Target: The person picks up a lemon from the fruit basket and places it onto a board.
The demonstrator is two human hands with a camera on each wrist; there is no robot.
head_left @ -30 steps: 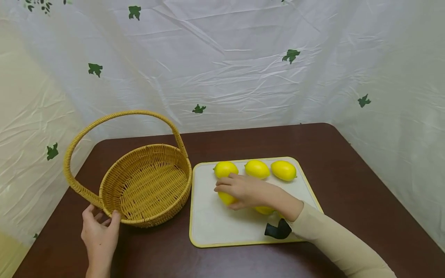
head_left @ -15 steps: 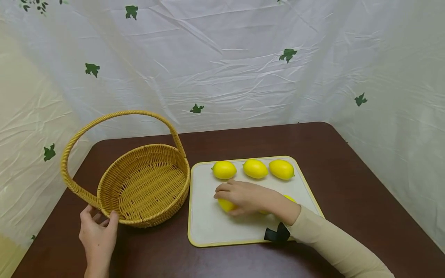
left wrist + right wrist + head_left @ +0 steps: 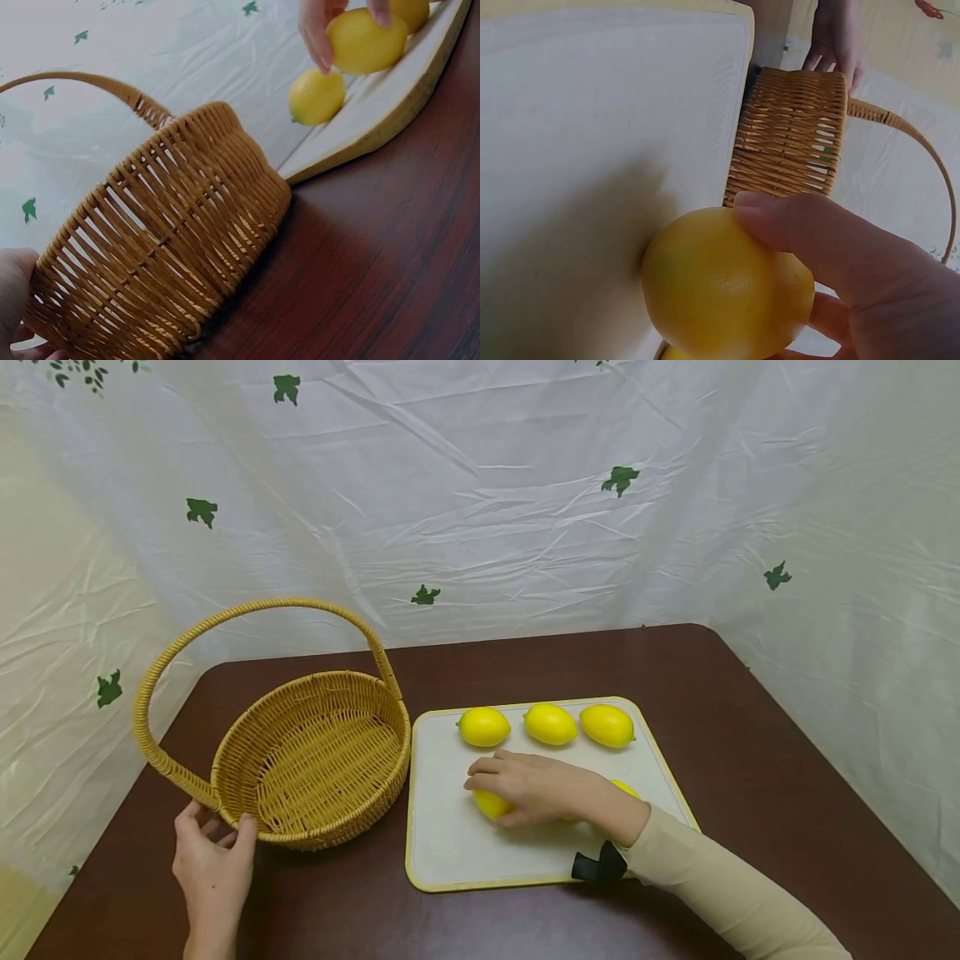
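Observation:
My right hand (image 3: pixel 536 785) grips a yellow lemon (image 3: pixel 491 804) over the white board with a yellow rim (image 3: pixel 442 856). In the right wrist view the thumb presses on the side of that lemon (image 3: pixel 724 281). Behind it, three lemons lie in a row: a left one (image 3: pixel 483 727), a middle one (image 3: pixel 551 724) and a right one (image 3: pixel 607 726). More yellow (image 3: pixel 625 788) shows past the right wrist, mostly hidden. At the left, my left hand (image 3: pixel 213 868) pinches the rim of a round wicker basket (image 3: pixel 390 777) near the handle's base, thumb on the near side.
The basket's tall arched handle (image 3: pixel 285 602) rises over it. Basket and board stand side by side on a dark brown table (image 3: pixel 675 668). A white curtain with green leaf shapes (image 3: pixel 480 527) hangs behind and at the sides. A black strap (image 3: pixel 600 864) hangs at the right wrist.
My right hand has drawn slightly toward the near edge with the lemon, uncovering more of the back row. My left hand stays on the basket. The head view has shifted a little.

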